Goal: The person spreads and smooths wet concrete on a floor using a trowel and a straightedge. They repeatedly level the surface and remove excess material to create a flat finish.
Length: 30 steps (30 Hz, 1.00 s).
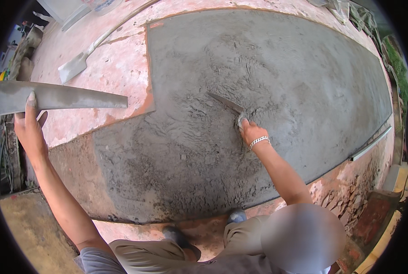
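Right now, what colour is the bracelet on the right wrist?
The bracelet is silver; head view.

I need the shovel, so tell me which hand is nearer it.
Left. The left hand is below and left of the shovel; the right hand is farther, to its lower right.

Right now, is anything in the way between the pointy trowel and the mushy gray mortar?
Nothing visible is in the way: the right hand holds the pointed trowel over the mortar, though I can't tell whether they touch. The left hand holds the long gray straightedge off to the left, clear of the trowel.
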Each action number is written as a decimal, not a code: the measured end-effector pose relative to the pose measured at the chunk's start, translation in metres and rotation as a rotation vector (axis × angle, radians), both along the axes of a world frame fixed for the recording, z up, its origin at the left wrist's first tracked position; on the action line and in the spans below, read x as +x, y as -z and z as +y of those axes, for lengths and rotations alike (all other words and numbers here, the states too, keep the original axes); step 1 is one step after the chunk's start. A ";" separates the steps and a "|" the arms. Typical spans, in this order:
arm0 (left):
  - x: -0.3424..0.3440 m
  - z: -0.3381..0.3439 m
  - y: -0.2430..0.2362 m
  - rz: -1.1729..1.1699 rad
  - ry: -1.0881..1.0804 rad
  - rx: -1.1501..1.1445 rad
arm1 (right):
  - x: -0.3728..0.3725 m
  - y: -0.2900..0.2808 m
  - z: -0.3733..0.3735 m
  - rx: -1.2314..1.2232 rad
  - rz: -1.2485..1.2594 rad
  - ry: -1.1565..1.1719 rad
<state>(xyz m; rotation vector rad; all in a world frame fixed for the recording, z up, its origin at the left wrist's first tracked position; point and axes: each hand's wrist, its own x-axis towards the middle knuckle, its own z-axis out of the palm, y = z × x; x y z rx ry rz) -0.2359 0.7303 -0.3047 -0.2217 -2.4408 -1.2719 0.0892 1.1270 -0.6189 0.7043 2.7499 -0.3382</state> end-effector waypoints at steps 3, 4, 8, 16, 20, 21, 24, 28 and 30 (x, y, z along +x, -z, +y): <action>0.000 -0.002 0.001 -0.004 -0.020 -0.004 | 0.000 0.004 -0.001 -0.017 0.057 -0.001; -0.001 -0.002 0.001 0.004 -0.020 0.001 | -0.001 0.005 0.000 -0.045 0.064 0.002; -0.002 -0.004 0.000 -0.007 -0.051 0.045 | -0.009 -0.003 0.000 -0.003 -0.058 0.022; 0.011 -0.008 0.002 0.005 -0.059 0.022 | -0.023 -0.054 -0.044 -0.239 0.059 -0.320; 0.010 -0.004 0.001 -0.029 -0.070 0.006 | -0.036 -0.053 -0.065 -0.263 -0.236 -0.481; 0.011 -0.003 0.001 -0.030 -0.074 -0.001 | -0.043 -0.050 -0.062 -0.246 -0.255 -0.450; 0.010 0.001 -0.001 -0.031 -0.085 -0.014 | -0.072 -0.041 -0.034 -0.170 -0.236 -0.284; 0.012 0.005 -0.002 0.000 -0.072 -0.015 | -0.126 -0.034 0.014 -0.123 -0.158 -0.065; 0.012 0.008 -0.003 -0.013 -0.074 -0.008 | -0.152 -0.033 0.037 -0.098 -0.107 0.049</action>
